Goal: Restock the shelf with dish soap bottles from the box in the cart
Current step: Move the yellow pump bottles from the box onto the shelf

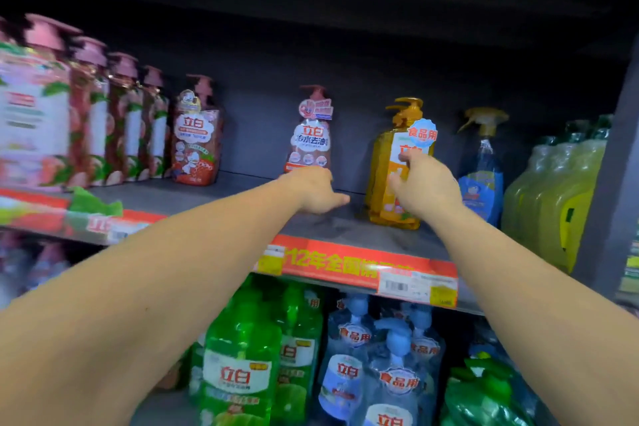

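orange dish soap bottle (394,180) stands on shelf (345,228), right hand (427,183) grip curled round it, left hand (313,190) spread beside.

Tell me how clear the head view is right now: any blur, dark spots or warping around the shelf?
Head view: the pink bottles at far left are smeared by blur; the orange bottle and both hands, left and right, read fairly sharp; under the upper shelf the back wall falls into dark shadow; the shelf edge slants from wide-angle distortion.
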The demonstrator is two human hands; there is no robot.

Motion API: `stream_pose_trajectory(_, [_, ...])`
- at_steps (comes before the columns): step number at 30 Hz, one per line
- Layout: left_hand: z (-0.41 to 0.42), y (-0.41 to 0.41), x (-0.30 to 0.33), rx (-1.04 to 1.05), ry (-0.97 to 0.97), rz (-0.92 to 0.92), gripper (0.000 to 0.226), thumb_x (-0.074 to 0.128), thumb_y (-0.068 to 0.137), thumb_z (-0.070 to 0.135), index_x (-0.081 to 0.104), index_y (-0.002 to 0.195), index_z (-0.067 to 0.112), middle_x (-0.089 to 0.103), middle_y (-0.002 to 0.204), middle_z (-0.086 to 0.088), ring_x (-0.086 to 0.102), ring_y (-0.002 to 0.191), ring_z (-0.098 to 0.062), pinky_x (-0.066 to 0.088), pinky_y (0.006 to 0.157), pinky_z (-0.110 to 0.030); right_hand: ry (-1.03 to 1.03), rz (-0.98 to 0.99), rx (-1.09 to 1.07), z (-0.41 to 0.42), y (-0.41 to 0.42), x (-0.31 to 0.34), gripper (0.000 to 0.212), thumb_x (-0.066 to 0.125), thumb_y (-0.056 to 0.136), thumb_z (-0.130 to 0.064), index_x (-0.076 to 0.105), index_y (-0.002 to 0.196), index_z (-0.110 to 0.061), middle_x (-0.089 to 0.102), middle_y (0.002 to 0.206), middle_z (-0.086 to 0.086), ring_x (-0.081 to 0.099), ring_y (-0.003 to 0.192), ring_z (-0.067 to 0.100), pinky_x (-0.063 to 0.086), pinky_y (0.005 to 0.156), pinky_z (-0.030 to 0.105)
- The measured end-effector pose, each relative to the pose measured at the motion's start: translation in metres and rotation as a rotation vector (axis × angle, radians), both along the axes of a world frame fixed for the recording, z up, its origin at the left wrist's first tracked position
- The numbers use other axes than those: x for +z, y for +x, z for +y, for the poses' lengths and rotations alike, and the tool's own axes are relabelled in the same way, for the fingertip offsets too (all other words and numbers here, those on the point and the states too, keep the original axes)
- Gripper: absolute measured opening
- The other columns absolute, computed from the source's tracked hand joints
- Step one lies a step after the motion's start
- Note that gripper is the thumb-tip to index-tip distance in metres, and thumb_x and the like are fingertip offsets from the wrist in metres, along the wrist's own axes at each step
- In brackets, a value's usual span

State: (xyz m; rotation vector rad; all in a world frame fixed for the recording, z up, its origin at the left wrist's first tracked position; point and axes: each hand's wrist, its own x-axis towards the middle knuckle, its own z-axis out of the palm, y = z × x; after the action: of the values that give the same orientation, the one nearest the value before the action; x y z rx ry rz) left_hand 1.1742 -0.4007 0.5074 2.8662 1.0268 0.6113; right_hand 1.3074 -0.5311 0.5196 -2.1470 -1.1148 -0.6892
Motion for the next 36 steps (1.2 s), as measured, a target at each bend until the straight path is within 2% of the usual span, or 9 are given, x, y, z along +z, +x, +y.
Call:
stream_pose_trajectory(2, [0.007, -0.039, -0.005, 0.052, 0.048, -0.100, 0.069, 0.045, 0.078, 0.070, 0.058, 0.128, 0.024, 0.058, 0.134, -0.007, 0.053, 0.121, -0.033, 0.044, 0.101, -0.042, -0.051, -0.143, 0.083, 0.019, -0.047, -0.003, 0.047, 0.056, 0.092, -0.036, 0.048, 0.135, -0.017, 0.056, 0.134, 0.011, 0.047, 0.126, 0.034, 0.042, 0.099, 0.044])
stream_pose_trajectory(4, [0.019, -0.088, -0.010, 0.127, 0.109, -0.120, 0.063, 0.047, 0.084, 0.066, 0.057, 0.128, 0.022, 0.058, 0.133, -0.008, 0.052, 0.122, -0.034, 0.044, 0.101, -0.042, -0.124, -0.252, 0.129, 0.044, -0.100, -0.010, 0.049, 0.054, 0.093, -0.038, 0.046, 0.135, -0.015, 0.051, 0.137, 0.009, 0.037, 0.135, 0.033, 0.034, 0.107, 0.046])
stream_pose_trajectory(9, [0.056, -0.269, -0.032, 0.373, 0.216, -0.072, 0.060, 0.046, 0.090, 0.061, 0.053, 0.130, 0.017, 0.056, 0.132, -0.014, 0.050, 0.122, -0.036, 0.043, 0.097, -0.042, -0.247, -0.297, 0.275, 0.112, -0.260, -0.037, 0.055, 0.046, 0.098, -0.039, 0.034, 0.144, -0.011, 0.037, 0.148, 0.006, 0.018, 0.146, 0.029, 0.020, 0.115, 0.050])
stream_pose_trajectory(14, [0.087, -0.487, -0.081, 0.687, 0.237, -0.034, 0.062, 0.049, 0.087, 0.059, 0.053, 0.129, 0.013, 0.056, 0.132, -0.015, 0.051, 0.123, -0.035, 0.040, 0.100, -0.045, -0.272, -0.321, 0.600, 0.183, -0.468, -0.079, 0.046, 0.051, 0.095, -0.035, 0.046, 0.132, -0.006, 0.049, 0.136, 0.014, 0.040, 0.131, 0.034, 0.037, 0.104, 0.045])
stream_pose_trajectory(20, [0.091, -0.690, -0.153, 0.981, 0.165, -0.067, 0.061, 0.054, 0.083, 0.058, 0.051, 0.129, 0.019, 0.054, 0.133, -0.010, 0.045, 0.128, -0.032, 0.035, 0.105, -0.046, -0.415, -0.251, 0.958, 0.257, -0.681, -0.150, 0.058, 0.050, 0.090, -0.048, 0.042, 0.139, -0.019, 0.045, 0.138, 0.016, 0.042, 0.129, 0.038, 0.041, 0.104, 0.049])
stream_pose_trajectory(23, [0.094, -0.759, -0.193, 1.114, 0.124, -0.071, 0.054, 0.055, 0.083, 0.053, 0.051, 0.125, 0.019, 0.053, 0.132, -0.009, 0.045, 0.126, -0.031, 0.034, 0.104, -0.046, -0.479, -0.229, 1.059, 0.285, -0.760, -0.181, 0.061, 0.047, 0.091, -0.051, 0.038, 0.144, -0.022, 0.041, 0.146, 0.017, 0.039, 0.134, 0.037, 0.037, 0.108, 0.047])
stream_pose_trajectory(27, [0.119, -0.827, -0.231, 1.236, 0.025, -0.082, 0.053, 0.050, 0.086, 0.054, 0.049, 0.128, 0.022, 0.052, 0.133, -0.007, 0.043, 0.128, -0.030, 0.033, 0.105, -0.046, -0.553, -0.193, 1.141, 0.322, -0.837, -0.220, 0.061, 0.051, 0.091, -0.046, 0.036, 0.146, -0.024, 0.040, 0.146, 0.016, 0.035, 0.136, 0.035, 0.037, 0.109, 0.045])
stream_pose_trajectory(31, [0.170, -0.881, -0.254, 1.301, -0.031, -0.068, 0.065, 0.052, 0.085, 0.057, 0.041, 0.140, 0.023, 0.046, 0.142, -0.008, 0.037, 0.133, -0.030, 0.029, 0.112, -0.047, -0.590, -0.146, 1.212, 0.383, -0.893, -0.251, 0.060, 0.053, 0.093, -0.045, 0.034, 0.147, -0.029, 0.037, 0.149, 0.011, 0.032, 0.140, 0.033, 0.036, 0.110, 0.046])
stream_pose_trajectory(36, [0.243, -0.941, -0.278, 1.354, -0.084, -0.095, 0.061, 0.052, 0.085, 0.056, 0.044, 0.137, 0.025, 0.050, 0.138, -0.006, 0.042, 0.130, -0.029, 0.034, 0.108, -0.045, -0.678, -0.141, 1.263, 0.475, -0.941, -0.278, 0.063, 0.053, 0.093, -0.045, 0.029, 0.149, -0.030, 0.041, 0.145, 0.011, 0.039, 0.134, 0.033, 0.042, 0.104, 0.044])
